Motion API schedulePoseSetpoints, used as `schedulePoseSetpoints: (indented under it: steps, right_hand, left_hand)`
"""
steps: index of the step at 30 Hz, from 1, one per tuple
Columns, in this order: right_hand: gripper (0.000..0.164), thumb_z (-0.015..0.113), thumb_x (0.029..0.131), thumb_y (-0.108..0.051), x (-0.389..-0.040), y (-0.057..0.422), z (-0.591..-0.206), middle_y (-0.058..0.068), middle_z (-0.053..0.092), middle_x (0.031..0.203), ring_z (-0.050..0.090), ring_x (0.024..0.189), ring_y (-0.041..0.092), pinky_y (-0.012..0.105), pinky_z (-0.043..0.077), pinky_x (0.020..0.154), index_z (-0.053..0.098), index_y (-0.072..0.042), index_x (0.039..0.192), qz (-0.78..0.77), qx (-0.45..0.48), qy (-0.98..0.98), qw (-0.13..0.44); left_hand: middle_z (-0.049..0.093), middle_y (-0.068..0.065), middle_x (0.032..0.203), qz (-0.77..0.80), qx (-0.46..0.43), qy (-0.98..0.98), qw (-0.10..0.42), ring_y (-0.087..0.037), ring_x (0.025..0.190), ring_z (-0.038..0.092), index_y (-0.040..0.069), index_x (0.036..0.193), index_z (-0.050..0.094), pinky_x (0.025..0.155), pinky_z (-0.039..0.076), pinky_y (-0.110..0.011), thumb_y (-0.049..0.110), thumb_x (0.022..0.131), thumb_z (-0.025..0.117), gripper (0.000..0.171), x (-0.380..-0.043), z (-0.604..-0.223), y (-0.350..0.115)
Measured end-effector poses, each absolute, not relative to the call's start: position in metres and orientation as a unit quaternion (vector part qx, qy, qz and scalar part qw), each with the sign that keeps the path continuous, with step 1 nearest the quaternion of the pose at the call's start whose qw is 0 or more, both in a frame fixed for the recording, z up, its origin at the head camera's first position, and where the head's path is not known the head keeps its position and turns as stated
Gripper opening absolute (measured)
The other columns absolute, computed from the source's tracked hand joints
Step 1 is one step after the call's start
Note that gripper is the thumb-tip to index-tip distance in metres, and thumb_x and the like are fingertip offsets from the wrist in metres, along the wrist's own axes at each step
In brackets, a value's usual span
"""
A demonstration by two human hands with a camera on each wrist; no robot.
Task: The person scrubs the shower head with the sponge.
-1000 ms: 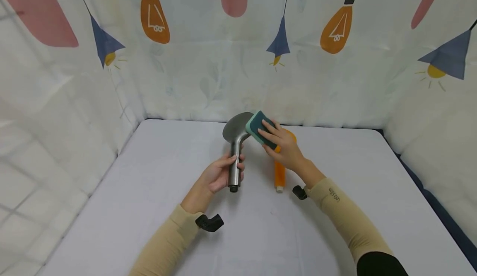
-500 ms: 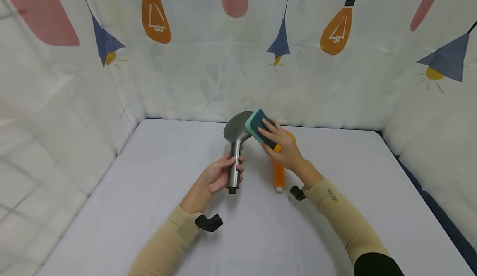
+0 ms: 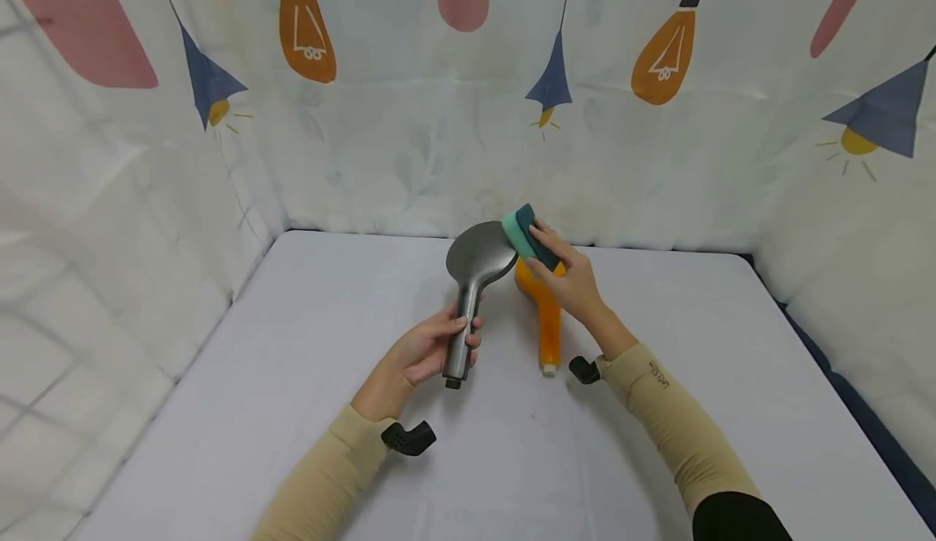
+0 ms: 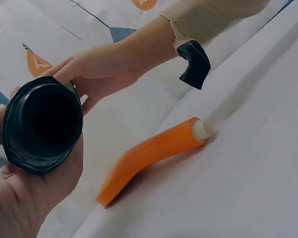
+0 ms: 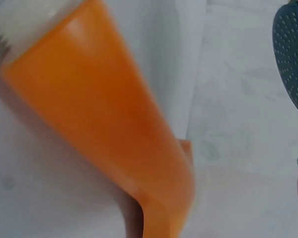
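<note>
My left hand [image 3: 431,346] grips the handle of a silver-grey shower head [image 3: 478,255], its round head tilted up and away from me. In the left wrist view the dark threaded end of the shower head [image 4: 49,119] points at the camera. My right hand [image 3: 570,281] pinches a two-tone green sponge [image 3: 532,236] right at the right edge of the head. An orange shower head [image 3: 548,326] with a white threaded end lies on the table below the right hand, its top partly hidden by that hand. The right wrist view shows the nozzle face [image 5: 294,57] dotted with small holes.
A white cloth covers the table [image 3: 351,297]. Behind it stands a fabric wall [image 3: 387,135] printed with lamps and bulbs, with more fabric along both sides. Dark cuff-mounted cameras [image 3: 409,439] stick out from both sleeves.
The grey shower head has turned so more of its round back shows. The sponge has moved right and slightly up, tilting to show its lighter side, and more of the orange shower head is visible.
</note>
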State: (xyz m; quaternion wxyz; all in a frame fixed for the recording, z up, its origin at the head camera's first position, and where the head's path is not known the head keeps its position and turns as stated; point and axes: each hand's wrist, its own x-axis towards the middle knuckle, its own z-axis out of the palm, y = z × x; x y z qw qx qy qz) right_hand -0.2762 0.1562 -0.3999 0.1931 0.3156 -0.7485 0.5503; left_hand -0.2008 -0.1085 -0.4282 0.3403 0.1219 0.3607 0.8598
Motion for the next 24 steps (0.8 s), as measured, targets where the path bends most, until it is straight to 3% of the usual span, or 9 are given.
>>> schedulePoseSetpoints:
  steps: [7,13,16,19,22,24]
  right_hand:
    - [0.047,0.054,0.106,-0.005,-0.281,0.163,-0.389,0.014,0.041,0.159,0.039,0.145,0.027,0.041,0.032,0.117,0.046,-0.001,0.152,0.652,0.207,-0.726,0.078]
    - [0.046,0.053,0.107,-0.009,-0.279,0.168,-0.394,0.015,0.041,0.159,0.039,0.143,0.03,0.046,0.029,0.118,0.046,-0.001,0.152,0.653,0.2,-0.728,0.056]
    - [0.046,0.058,0.104,-0.002,-0.274,0.166,-0.4,0.016,0.043,0.157,0.04,0.144,0.031,0.047,0.031,0.117,0.051,0.0,0.149,0.603,0.241,-0.754,0.096]
    - [0.047,0.065,0.097,0.005,-0.268,0.161,-0.404,0.018,0.047,0.153,0.039,0.145,0.036,0.053,0.03,0.117,0.057,0.001,0.143,0.502,0.307,-0.789,0.177]
    - [0.048,0.073,0.089,0.005,-0.264,0.154,-0.404,0.021,0.053,0.148,0.039,0.142,0.045,0.06,0.032,0.113,0.064,0.0,0.136,0.375,0.388,-0.8,0.262]
    - [0.049,0.077,0.086,0.002,-0.261,0.149,-0.401,0.022,0.055,0.145,0.041,0.139,0.05,0.064,0.037,0.108,0.067,-0.002,0.134,0.298,0.447,-0.793,0.288]
  left_hand:
    - [0.051,-0.004,0.11,0.814,0.166,0.432,0.351,-0.013,0.086,0.052,0.018,0.149,0.038,0.08,0.051,-0.034,-0.002,0.109,0.031,0.046,-0.199,-0.434,-0.112]
    - [0.053,-0.003,0.112,0.803,0.15,0.473,0.331,-0.013,0.086,0.054,0.016,0.152,0.034,0.079,0.052,-0.034,0.0,0.109,0.035,0.047,-0.201,-0.436,-0.113]
    - [0.053,-0.004,0.112,0.806,0.136,0.482,0.316,-0.013,0.087,0.055,0.014,0.155,0.03,0.077,0.053,-0.034,0.001,0.109,0.038,0.048,-0.203,-0.436,-0.113]
    - [0.054,-0.005,0.113,0.798,0.129,0.501,0.309,-0.014,0.088,0.057,0.012,0.158,0.026,0.077,0.053,-0.034,0.002,0.108,0.041,0.053,-0.204,-0.434,-0.111]
    - [0.054,-0.005,0.113,0.784,0.128,0.522,0.31,-0.014,0.088,0.057,0.011,0.16,0.021,0.078,0.053,-0.034,0.003,0.108,0.042,0.057,-0.204,-0.431,-0.109]
    - [0.053,-0.005,0.113,0.777,0.127,0.531,0.313,-0.013,0.088,0.056,0.011,0.162,0.018,0.077,0.053,-0.033,0.003,0.108,0.042,0.059,-0.204,-0.431,-0.107]
